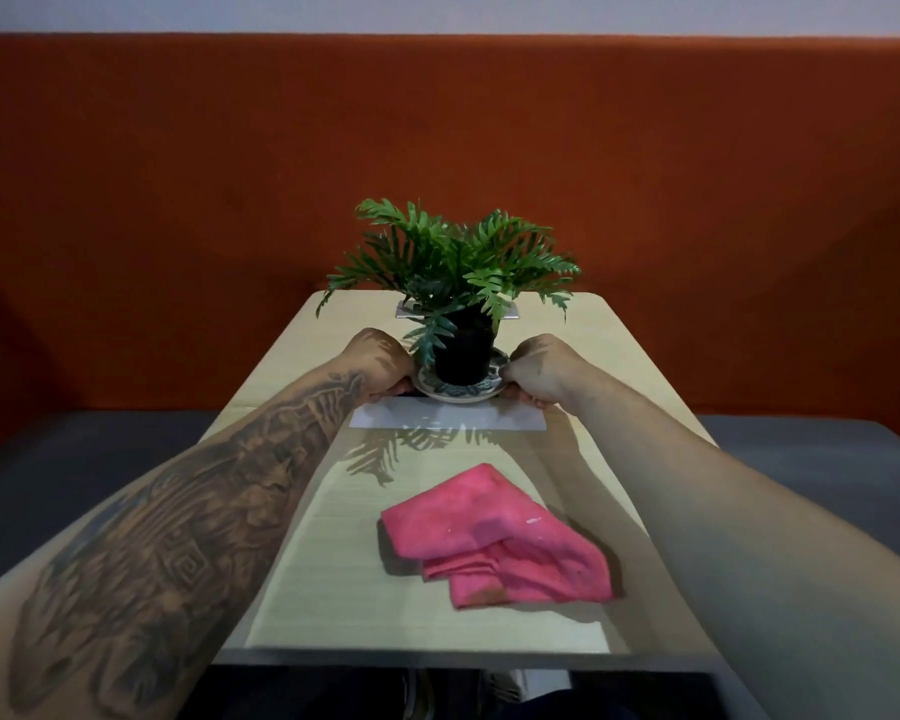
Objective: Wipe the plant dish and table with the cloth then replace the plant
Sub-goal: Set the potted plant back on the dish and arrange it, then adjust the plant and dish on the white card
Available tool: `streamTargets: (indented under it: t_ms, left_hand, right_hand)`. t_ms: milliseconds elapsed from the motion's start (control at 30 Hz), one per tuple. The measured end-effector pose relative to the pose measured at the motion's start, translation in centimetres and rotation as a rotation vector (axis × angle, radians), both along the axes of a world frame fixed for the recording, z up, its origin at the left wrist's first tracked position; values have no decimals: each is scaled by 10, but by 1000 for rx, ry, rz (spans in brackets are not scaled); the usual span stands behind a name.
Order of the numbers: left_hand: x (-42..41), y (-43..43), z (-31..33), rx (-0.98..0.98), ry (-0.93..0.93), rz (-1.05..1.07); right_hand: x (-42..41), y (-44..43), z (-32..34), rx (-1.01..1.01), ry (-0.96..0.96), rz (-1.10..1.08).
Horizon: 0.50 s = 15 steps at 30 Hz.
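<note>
A green leafy plant (453, 262) in a black pot (463, 356) stands on a patterned dish (458, 392) near the middle of the light wooden table (333, 563). My left hand (380, 363) grips the dish's left rim and my right hand (539, 371) grips its right rim. Whether the dish rests on the table or is raised a little, I cannot tell. A crumpled pink cloth (494, 537) lies on the table nearer to me, between my forearms and apart from both hands.
A white rectangular strip (385, 419) lies on the table just in front of the dish, and a similar one (406, 310) shows behind the pot. An orange sofa back (437, 137) rises beyond the table's far edge, with grey seat cushions (801, 444) at both sides.
</note>
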State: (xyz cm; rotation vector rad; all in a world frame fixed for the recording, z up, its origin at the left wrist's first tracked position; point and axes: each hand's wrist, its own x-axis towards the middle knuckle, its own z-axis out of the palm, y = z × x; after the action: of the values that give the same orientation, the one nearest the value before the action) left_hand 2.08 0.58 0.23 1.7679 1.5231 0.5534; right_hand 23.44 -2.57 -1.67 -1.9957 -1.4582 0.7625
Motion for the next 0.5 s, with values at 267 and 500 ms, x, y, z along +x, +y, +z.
streamTargets:
  t_ms: [267, 500]
  left_hand:
    - [-19, -8, -1, 40, 79, -66]
    - [-27, -48, 4, 217, 75, -200]
  right_hand:
    - [-9, -10, -7, 15, 58, 7]
    - [-13, -74, 14, 88, -9, 114]
